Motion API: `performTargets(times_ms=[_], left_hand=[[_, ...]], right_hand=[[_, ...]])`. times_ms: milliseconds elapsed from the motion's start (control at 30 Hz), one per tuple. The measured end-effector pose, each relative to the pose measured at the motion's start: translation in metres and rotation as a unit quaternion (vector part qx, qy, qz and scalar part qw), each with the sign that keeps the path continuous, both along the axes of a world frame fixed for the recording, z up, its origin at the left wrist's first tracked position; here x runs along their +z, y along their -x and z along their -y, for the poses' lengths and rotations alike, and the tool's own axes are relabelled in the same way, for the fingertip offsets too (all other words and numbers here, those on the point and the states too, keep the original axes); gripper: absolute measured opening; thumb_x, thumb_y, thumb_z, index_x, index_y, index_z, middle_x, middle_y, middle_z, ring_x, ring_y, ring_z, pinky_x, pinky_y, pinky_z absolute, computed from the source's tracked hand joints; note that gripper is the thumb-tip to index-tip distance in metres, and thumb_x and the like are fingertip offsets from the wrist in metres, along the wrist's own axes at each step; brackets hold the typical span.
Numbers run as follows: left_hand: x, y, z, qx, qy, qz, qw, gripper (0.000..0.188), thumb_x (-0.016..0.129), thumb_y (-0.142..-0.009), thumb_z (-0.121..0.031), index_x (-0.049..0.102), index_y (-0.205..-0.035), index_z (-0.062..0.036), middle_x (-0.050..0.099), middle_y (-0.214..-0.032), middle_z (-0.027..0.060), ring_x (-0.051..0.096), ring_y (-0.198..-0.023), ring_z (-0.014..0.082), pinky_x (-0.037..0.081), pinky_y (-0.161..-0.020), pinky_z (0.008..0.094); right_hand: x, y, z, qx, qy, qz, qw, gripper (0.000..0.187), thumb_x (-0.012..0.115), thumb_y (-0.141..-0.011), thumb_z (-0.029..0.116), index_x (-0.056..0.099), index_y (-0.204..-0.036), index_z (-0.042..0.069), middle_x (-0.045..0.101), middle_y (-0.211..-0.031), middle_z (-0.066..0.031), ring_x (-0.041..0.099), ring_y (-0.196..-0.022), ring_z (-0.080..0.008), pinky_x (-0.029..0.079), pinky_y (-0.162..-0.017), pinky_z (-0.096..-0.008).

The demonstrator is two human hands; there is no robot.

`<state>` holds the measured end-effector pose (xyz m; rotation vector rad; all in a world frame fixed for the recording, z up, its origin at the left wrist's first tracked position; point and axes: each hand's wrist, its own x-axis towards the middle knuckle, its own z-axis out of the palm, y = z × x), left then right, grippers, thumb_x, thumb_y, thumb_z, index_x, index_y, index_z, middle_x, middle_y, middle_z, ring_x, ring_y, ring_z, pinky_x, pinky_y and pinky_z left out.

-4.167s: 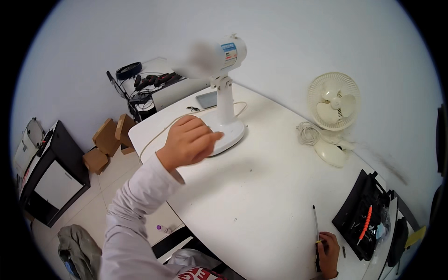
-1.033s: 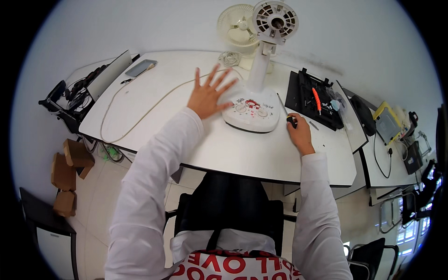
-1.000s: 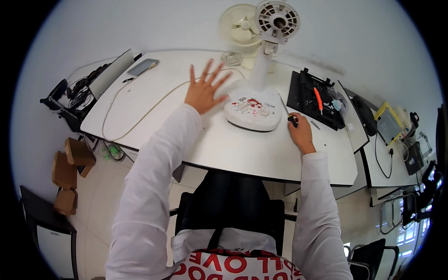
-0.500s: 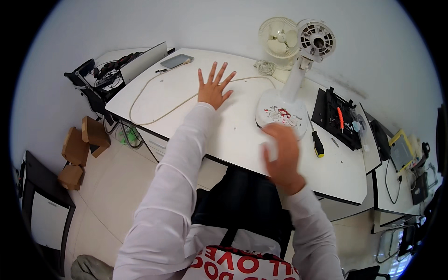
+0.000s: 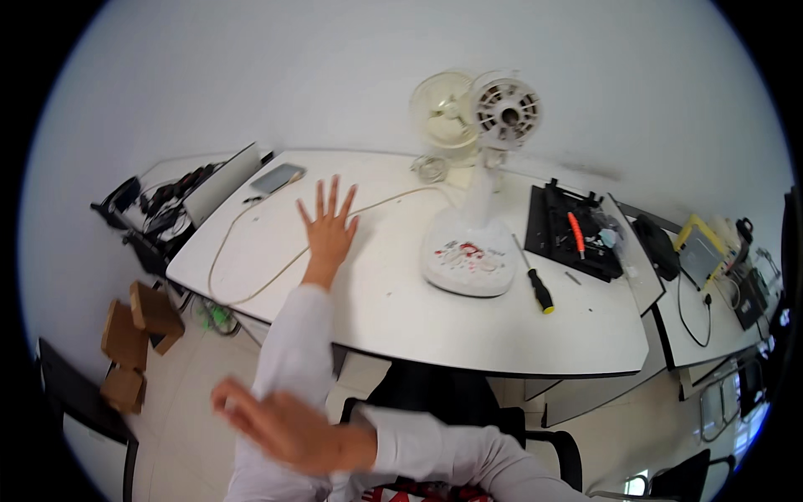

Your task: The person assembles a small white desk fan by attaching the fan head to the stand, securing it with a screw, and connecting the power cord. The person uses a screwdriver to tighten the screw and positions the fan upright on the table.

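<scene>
Brown cardboard boxes (image 5: pixel 132 339) lie on the floor at the far left, below a rack of dark cables and gear (image 5: pixel 159 213). A slim grey panel (image 5: pixel 222 181) leans along the left end of the white worktop (image 5: pixel 393 309), with a flat grey phone (image 5: pixel 277 177) just beside it. A pale cord (image 5: pixel 251 284) loops across the worktop surface and passes near the left hand (image 5: pixel 328 230), which lies flat on the worktop, palm down, its grip spread wide with all fingers splayed and nothing in it. The right hand (image 5: pixel 280 427) is low in the view, off the worktop and blurred, crossing in front of the left sleeve; its grip looks loosely spread and holds nothing.

Right of the left hand stands the fan base (image 5: pixel 468 259), white and rounded, with red marks on top, a white neck rising from it to a bare motor head (image 5: pixel 504 105). A pale fan guard (image 5: pixel 443 107) stands just behind. A screwdriver (image 5: pixel 535 284) with a black handle and yellow tip lies just right of the base. Further right sits a black tray (image 5: pixel 573 230) holding an orange-handled tool (image 5: pixel 575 234).
</scene>
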<state>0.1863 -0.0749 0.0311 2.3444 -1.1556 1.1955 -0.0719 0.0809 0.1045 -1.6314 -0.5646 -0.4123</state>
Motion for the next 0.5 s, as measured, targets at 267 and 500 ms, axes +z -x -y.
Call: performTargets(times_ms=[267, 500], left_hand=[[0.040, 0.008, 0.019, -0.082, 0.364, -0.258, 0.891, 0.065, 0.045, -0.091, -0.027, 0.013, -0.145, -0.0129, 0.009, -0.151, 0.0137, 0.008, -0.137, 0.0351, 0.005, -0.103, 0.0615], [0.027, 0.088, -0.068, -0.319, 0.002, -0.036, 0.947, 0.049, 0.057, -0.072, -0.008, 0.050, -0.121, -0.0053, 0.035, -0.139, 0.0170, 0.033, -0.126, 0.0360, 0.012, -0.104, 0.0599]], right_hand=[[-0.067, 0.068, -0.021, 0.247, -0.413, -0.169, 0.860, 0.027, 0.032, -0.100, 0.024, 0.048, -0.100, 0.002, 0.039, -0.057, -0.0013, 0.032, -0.044, -0.0081, 0.028, -0.044, -0.0216], [-0.185, 0.184, 0.091, -0.369, -0.239, -0.298, 0.848, 0.022, 0.044, -0.097, 0.024, 0.050, -0.109, 0.006, 0.052, -0.076, -0.0019, 0.050, -0.066, -0.0083, 0.043, -0.060, -0.0226]])
